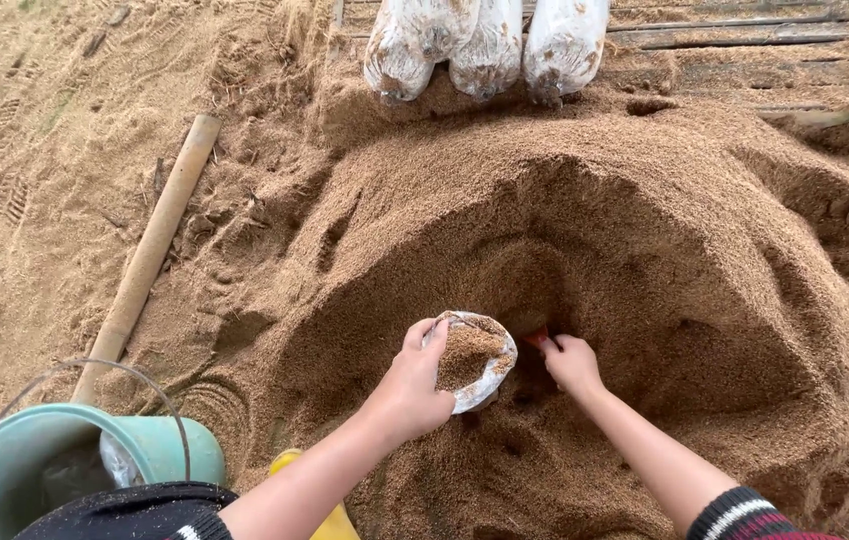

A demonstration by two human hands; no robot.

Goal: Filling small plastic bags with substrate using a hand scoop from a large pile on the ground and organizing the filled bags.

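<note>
Clear plastic bag [472,360], mouth open, part-filled with brown sawdust, sits low on the front of the sawdust heap [645,250]. Left hand [413,385] grips the bag rim. Right hand [573,364] closed around a small red thing, just right of the bag. Heap walls rise behind and right; green bucket [160,445] and pole [150,250] left, filled bags [485,40] at top.

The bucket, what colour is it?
The bucket is green, seen best in the head view.

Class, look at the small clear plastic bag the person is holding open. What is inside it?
The bag, gripped by the left hand, holds brown sawdust nearly to the rim. Anything beneath that surface is hidden.
</note>
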